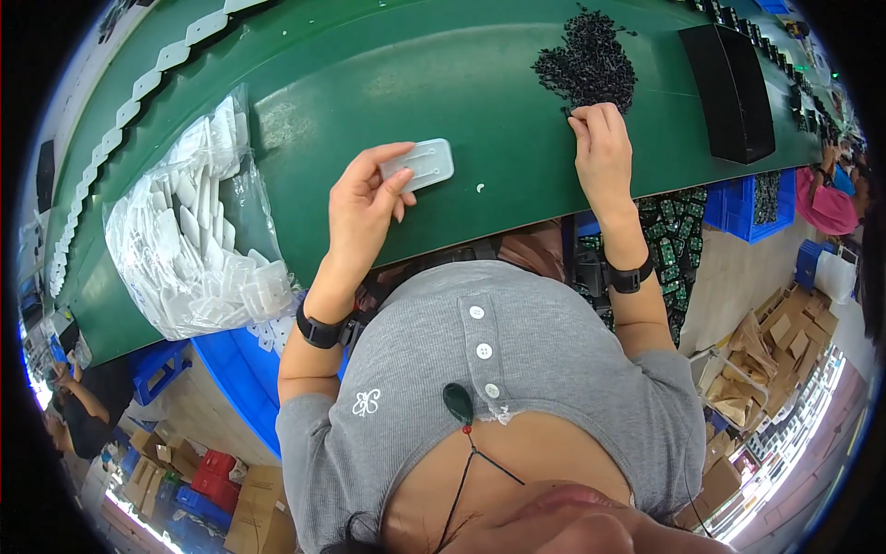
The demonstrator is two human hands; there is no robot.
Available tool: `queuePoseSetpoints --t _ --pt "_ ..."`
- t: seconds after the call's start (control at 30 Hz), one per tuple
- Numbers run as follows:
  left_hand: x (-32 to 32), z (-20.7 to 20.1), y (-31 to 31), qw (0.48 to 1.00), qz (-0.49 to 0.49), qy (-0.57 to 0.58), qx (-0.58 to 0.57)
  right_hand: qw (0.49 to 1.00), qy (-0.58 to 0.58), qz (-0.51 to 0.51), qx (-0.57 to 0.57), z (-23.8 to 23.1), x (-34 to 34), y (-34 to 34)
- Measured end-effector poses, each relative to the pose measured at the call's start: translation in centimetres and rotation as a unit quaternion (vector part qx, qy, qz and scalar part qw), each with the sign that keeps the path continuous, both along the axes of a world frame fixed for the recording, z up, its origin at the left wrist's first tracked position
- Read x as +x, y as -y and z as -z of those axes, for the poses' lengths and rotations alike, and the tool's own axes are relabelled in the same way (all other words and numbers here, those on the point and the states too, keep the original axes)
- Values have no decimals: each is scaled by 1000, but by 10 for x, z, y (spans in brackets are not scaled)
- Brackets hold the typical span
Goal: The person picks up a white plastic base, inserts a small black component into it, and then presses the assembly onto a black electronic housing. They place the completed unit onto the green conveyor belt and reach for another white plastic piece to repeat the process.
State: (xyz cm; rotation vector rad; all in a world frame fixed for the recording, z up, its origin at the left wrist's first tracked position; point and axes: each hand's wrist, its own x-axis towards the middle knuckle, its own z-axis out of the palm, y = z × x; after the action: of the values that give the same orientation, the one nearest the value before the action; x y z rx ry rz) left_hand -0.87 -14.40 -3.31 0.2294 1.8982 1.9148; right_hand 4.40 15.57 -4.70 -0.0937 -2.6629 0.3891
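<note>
Between the thumb and fingers of my left hand (pixel 366 196) is a white rounded plastic cover (pixel 430 164), held a little above the green table (pixel 498 120). Two small raised or slotted marks show on its face. My right hand (pixel 603 148) reaches the near edge of a pile of small black parts (pixel 595 65), thumb and fingertips pinched together. Whatever sits in that pinch is too small to name. Left of my left hand lies a clear plastic bag (pixel 166 268) full of similar white covers.
A curved row of white covers (pixel 113 140) runs along the far left. At the right stands a black open box (pixel 729 92). Blue bins (pixel 749 210) and green circuit boards (pixel 674 242) sit below the table's near edge. Other people work at both sides.
</note>
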Motion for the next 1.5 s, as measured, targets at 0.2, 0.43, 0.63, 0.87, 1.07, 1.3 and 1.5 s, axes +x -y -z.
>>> queuePoseSetpoints --t 0.2,0.43,0.63,0.87,1.07,1.3,1.5 --pt "2 -9 -21 997 16 -63 -46 938 4 -57 -341 -25 -8 30" --pt "-3 -15 -37 984 -3 -177 -35 827 84 -161 -531 -34 -20 73" --pt "-6 -14 -32 954 -49 -284 -87 753 188 -120 -619 -39 -26 85" --pt "-6 -17 -35 935 -38 -340 -94 719 231 -127 -643 -43 -29 96" --pt "-6 -13 -32 952 -44 -299 -60 763 177 -124 -609 -46 -26 105" --pt "-4 -16 -28 983 -20 -180 -23 860 131 -187 -456 -48 -27 98" --pt "-1 -15 -28 996 -27 -73 39 888 90 -171 -417 -49 -23 100"
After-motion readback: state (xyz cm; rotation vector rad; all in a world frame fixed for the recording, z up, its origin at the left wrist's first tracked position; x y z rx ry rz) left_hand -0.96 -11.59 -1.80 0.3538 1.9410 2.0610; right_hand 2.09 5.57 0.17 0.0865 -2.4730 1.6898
